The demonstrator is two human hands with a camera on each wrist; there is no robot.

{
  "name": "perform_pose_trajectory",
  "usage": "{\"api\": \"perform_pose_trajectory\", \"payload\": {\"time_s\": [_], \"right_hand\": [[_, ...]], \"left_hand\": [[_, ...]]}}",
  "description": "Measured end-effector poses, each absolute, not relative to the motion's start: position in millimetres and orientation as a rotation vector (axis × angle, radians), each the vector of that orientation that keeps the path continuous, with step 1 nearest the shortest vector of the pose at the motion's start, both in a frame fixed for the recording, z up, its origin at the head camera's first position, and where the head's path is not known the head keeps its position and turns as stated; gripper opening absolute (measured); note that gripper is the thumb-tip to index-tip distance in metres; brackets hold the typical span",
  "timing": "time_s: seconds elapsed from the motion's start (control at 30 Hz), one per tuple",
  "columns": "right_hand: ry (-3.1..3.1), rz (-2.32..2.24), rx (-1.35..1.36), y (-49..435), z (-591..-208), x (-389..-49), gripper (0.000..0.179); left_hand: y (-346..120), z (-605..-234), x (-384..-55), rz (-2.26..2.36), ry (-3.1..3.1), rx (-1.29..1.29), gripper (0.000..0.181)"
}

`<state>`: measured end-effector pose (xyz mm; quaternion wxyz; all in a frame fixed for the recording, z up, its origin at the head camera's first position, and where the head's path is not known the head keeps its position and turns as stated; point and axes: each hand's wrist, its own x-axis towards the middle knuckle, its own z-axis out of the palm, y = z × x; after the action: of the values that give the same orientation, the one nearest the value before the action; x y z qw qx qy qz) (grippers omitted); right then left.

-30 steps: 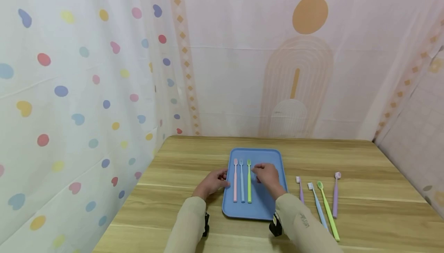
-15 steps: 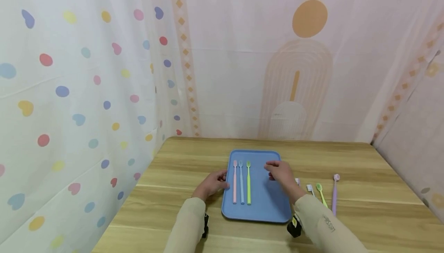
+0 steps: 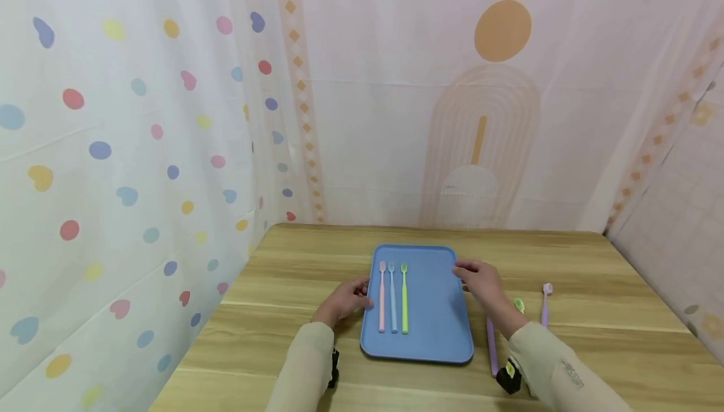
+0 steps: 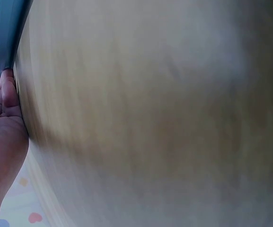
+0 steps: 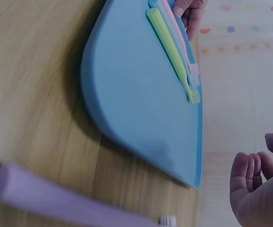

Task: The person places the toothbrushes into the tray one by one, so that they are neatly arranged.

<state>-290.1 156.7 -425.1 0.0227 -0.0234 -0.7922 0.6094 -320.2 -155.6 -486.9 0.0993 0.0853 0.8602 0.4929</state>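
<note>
The left hand (image 3: 343, 299) grips the adjacent rim of the blue tray (image 3: 435, 324), thumb over the edge, apparently to steady it; just inboard of that hand, the pink toothbrush (image 3: 381, 302), light blue toothbrush (image 3: 393, 304) and green toothbrush (image 3: 404, 304) lie parallel, presumably for separation. The right hand (image 3: 479, 279), loosely curled and holding nothing, hangs near the opposite rim. Dark lettering (image 3: 572, 374) on the right sleeve (image 3: 545, 352) is illegible; no brand is readable.

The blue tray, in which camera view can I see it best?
The head view: all four corners of the blue tray are in frame there. The right wrist view shows it larger but cut off at the top; the left wrist view shows only a strip of its edge, upper left.
</note>
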Motion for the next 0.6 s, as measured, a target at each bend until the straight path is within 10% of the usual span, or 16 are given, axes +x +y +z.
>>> {"api": "perform_pose_trajectory", "payload": {"time_s": [0.6], "right_hand": [[-2.52,1.845,-0.119,218,-427,-280,0.049]], "left_hand": [[-156,-487,-320,1.453,2.548,0.242,0.059]]}}
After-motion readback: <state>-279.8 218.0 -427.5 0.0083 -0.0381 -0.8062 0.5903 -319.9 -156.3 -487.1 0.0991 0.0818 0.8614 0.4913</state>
